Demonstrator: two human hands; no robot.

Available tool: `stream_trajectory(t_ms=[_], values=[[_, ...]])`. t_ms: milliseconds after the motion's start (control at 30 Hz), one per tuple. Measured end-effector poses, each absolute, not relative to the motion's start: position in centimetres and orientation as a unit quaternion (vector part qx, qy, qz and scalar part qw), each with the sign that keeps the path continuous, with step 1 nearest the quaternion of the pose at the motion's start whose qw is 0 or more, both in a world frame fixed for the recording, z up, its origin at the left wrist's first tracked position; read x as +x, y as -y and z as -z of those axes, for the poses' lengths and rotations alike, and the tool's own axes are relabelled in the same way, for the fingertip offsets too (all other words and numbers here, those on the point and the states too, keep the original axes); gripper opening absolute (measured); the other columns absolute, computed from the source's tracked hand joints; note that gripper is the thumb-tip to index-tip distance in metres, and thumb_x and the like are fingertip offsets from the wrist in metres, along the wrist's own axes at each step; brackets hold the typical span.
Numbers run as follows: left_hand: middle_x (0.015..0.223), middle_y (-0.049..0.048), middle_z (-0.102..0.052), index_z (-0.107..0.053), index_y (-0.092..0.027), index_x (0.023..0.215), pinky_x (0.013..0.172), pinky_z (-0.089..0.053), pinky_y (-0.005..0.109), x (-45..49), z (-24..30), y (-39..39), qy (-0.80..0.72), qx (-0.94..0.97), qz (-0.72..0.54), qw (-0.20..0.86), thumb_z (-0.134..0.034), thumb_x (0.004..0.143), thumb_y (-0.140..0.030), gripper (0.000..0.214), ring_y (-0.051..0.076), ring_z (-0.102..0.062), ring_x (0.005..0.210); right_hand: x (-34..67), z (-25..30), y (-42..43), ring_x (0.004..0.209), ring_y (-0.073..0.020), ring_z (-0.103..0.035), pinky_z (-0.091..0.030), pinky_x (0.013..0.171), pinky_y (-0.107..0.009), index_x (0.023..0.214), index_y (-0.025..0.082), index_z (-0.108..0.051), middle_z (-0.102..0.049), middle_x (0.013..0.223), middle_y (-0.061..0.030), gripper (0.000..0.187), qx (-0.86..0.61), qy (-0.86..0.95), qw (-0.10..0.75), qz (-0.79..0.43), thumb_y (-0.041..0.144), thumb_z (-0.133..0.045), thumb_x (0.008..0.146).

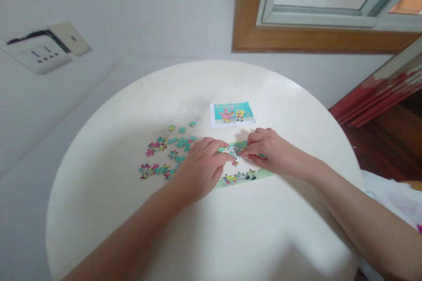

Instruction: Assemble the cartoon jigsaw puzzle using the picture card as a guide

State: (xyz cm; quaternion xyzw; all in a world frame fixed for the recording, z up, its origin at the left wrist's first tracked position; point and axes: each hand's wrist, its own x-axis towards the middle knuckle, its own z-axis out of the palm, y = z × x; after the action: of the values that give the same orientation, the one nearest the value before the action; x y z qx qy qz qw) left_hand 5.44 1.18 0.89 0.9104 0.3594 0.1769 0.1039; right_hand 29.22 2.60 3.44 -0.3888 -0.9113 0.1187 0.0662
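Note:
A partly assembled jigsaw puzzle [242, 176] lies flat on the table, its top strip and bottom strip showing with white tabletop between them. My left hand [206, 164] rests over its left side, thumb and index finger stretched out and apart, their tips touching the upper pieces. From the other side, my right hand [267, 147] has its fingertips pinched together at a puzzle piece [234, 151] with a pale cartoon face. Just below the fingertips sits a small pink and yellow piece [234, 163]. Both hands hide parts of the puzzle.
Loose puzzle pieces [181, 142] in teal, pink and yellow are scattered left of my left hand. Behind the puzzle lies a reference picture card [232, 114] with cartoon figures. The round white table [115, 228] stands near a wall with a socket [42, 52] and a wood-framed window [247, 39].

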Motion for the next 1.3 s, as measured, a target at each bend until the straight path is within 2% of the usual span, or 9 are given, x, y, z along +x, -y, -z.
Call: stream_trajectory(t_ms=[400, 567, 667, 767, 867, 933, 1033, 1167, 1300], values=[[0.116, 0.0084, -0.06, -0.069, -0.024, 0.107, 0.096, -0.04, 0.048, 5.7, -1.8, -0.5, -0.355, 0.92, -0.149, 0.065, -0.051, 0.089, -0.013, 0.028, 0.028, -0.048, 0.111, 29.4, -2.9, -2.8, 0.085, -0.0184, -0.052, -0.027, 0.072, -0.031, 0.1, 0.029, -0.075, -0.063, 0.084, -0.0041, 0.022, -0.379, 0.915, 0.079, -0.114, 0.023, -0.055, 0.093], [0.117, 0.0082, -0.06, -0.069, -0.024, 0.108, 0.096, -0.04, 0.047, 6.2, -1.5, 0.0, -0.358, 0.921, -0.143, 0.057, -0.05, 0.091, -0.015, 0.027, 0.027, -0.049, 0.111, 29.5, -2.9, -2.9, 0.082, -0.0171, -0.053, -0.031, 0.074, -0.031, 0.092, 0.026, -0.075, -0.063, 0.084, -0.0047, 0.021, -0.367, 0.918, 0.079, -0.13, 0.022, -0.055, 0.093], [0.116, 0.0075, -0.061, -0.068, -0.023, 0.108, 0.094, -0.042, 0.046, 6.2, -1.8, -0.3, -0.366, 0.918, -0.144, 0.046, -0.051, 0.09, -0.015, 0.026, 0.027, -0.051, 0.108, 29.5, -3.0, -2.9, 0.082, -0.0173, -0.053, -0.032, 0.074, -0.031, 0.094, 0.026, -0.075, -0.063, 0.083, -0.0049, 0.021, -0.362, 0.919, 0.086, -0.129, 0.022, -0.055, 0.093], [0.109, 0.008, -0.064, -0.067, -0.02, 0.108, 0.092, -0.045, 0.043, 3.9, -3.3, -1.4, -0.435, 0.887, -0.153, 0.032, -0.049, 0.091, -0.016, 0.025, 0.025, -0.055, 0.102, 29.5, -3.0, -2.9, 0.081, -0.0175, -0.054, -0.033, 0.075, -0.031, 0.099, 0.026, -0.075, -0.063, 0.08, -0.0046, 0.022, -0.36, 0.921, 0.084, -0.125, 0.022, -0.054, 0.094], [0.096, 0.0082, -0.067, -0.07, -0.017, 0.098, 0.089, -0.046, 0.04, -1.4, -5.3, -3.0, -0.542, 0.824, -0.164, -0.003, -0.049, 0.09, -0.023, 0.023, 0.023, -0.059, 0.093, 29.5, -2.9, -2.9, 0.08, -0.0176, -0.054, -0.034, 0.075, -0.031, 0.1, 0.026, -0.074, -0.063, 0.079, -0.0049, 0.023, -0.352, 0.924, 0.081, -0.128, 0.022, -0.052, 0.094], [0.092, 0.0073, -0.067, -0.071, -0.015, 0.098, 0.083, -0.047, 0.037, -5.2, -6.1, -3.8, -0.62, 0.769, -0.152, -0.015, -0.048, 0.089, -0.026, 0.027, 0.022, -0.06, 0.086, 29.5, -2.9, -2.9, 0.08, -0.0176, -0.054, -0.035, 0.075, -0.031, 0.099, 0.025, -0.075, -0.063, 0.078, -0.0052, 0.024, -0.349, 0.924, 0.084, -0.131, 0.022, -0.052, 0.095], [0.086, 0.0055, -0.068, -0.072, -0.014, 0.096, 0.072, -0.047, 0.035, -9.2, -6.2, -4.4, -0.683, 0.723, -0.102, 0.004, -0.045, 0.087, -0.028, 0.031, 0.022, -0.061, 0.077, 29.6, -2.8, -2.9, 0.079, -0.0175, -0.055, -0.036, 0.075, -0.03, 0.099, 0.025, -0.075, -0.064, 0.078, -0.0052, 0.024, -0.349, 0.923, 0.093, -0.131, 0.023, -0.052, 0.095], [0.084, 0.0066, -0.072, -0.074, -0.02, 0.09, 0.069, -0.048, 0.034, -9.9, -5.1, -4.9, -0.696, 0.711, -0.044, 0.092, -0.053, 0.081, -0.034, 0.027, 0.023, -0.065, 0.076, 29.7, -2.6, -3.0, 0.079, -0.0171, -0.056, -0.037, 0.074, -0.03, 0.1, 0.026, -0.075, -0.065, 0.079, -0.0053, 0.024, -0.349, 0.923, 0.099, -0.133, 0.022, -0.052, 0.094], [0.088, 0.0088, -0.073, -0.074, -0.021, 0.091, 0.072, -0.05, 0.035, -9.2, -4.6, -5.0, -0.689, 0.716, -0.03, 0.114, -0.054, 0.078, -0.039, 0.031, 0.025, -0.066, 0.08, 29.8, -2.3, -3.1, 0.079, -0.0172, -0.057, -0.037, 0.073, -0.03, 0.102, 0.027, -0.075, -0.066, 0.08, -0.0058, 0.024, -0.343, 0.925, 0.102, -0.13, 0.024, -0.052, 0.094]])
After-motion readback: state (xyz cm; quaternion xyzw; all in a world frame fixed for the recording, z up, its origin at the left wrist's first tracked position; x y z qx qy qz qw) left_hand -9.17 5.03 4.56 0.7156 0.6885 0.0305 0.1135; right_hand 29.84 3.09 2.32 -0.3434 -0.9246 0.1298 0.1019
